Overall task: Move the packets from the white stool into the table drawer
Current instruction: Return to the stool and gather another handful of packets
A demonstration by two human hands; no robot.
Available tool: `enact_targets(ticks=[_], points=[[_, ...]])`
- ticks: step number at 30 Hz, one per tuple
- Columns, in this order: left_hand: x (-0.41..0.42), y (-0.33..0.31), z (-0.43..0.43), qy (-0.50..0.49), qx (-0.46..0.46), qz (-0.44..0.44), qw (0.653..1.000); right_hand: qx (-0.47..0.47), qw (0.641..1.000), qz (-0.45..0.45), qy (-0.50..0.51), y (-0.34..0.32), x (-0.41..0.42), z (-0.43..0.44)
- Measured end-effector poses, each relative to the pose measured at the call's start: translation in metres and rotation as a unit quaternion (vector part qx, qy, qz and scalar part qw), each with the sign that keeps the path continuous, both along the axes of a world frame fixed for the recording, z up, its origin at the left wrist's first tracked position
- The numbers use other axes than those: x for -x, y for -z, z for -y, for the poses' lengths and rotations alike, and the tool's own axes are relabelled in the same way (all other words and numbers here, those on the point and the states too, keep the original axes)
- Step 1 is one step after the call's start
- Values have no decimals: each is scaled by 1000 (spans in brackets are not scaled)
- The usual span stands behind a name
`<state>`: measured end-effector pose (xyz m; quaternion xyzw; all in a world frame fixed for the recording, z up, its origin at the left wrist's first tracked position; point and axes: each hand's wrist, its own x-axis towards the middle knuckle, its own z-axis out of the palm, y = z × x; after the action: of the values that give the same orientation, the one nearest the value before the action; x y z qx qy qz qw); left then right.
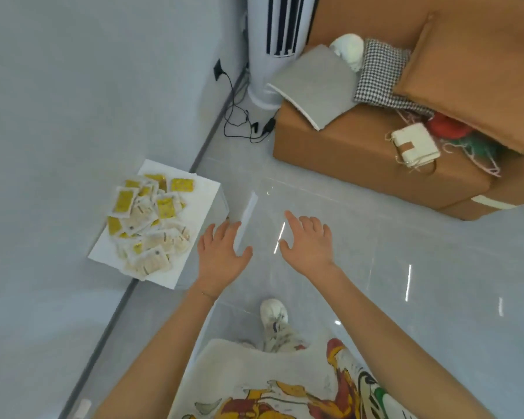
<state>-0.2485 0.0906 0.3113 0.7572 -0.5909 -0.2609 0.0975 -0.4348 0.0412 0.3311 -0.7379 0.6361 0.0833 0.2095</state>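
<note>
Yellow and beige flat sachet packets [150,225] lie heaped on the square white stool [198,207] by the wall; left hand [221,255] and right hand [307,241], spread and empty, seemingly reach towards them

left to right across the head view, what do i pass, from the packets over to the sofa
pile of packets → left hand → right hand → white handbag on the sofa
</note>
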Motion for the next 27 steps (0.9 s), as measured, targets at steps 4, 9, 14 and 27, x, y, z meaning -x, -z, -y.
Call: enact_targets(ticks=[4,9,14,27], points=[[-35,7,11,-85,0,-22,996,-22,998,-12,-62,3,-23,36],[-73,7,7,-186,4,-34,982,-31,993,-17,-115,9,-60,71],[-130,41,-9,-259,-14,-38,965,-31,985,-6,-170,24,-120,94],[-270,119,27,-325,-8,-73,943,-29,972,-1,-233,110,-273,152]])
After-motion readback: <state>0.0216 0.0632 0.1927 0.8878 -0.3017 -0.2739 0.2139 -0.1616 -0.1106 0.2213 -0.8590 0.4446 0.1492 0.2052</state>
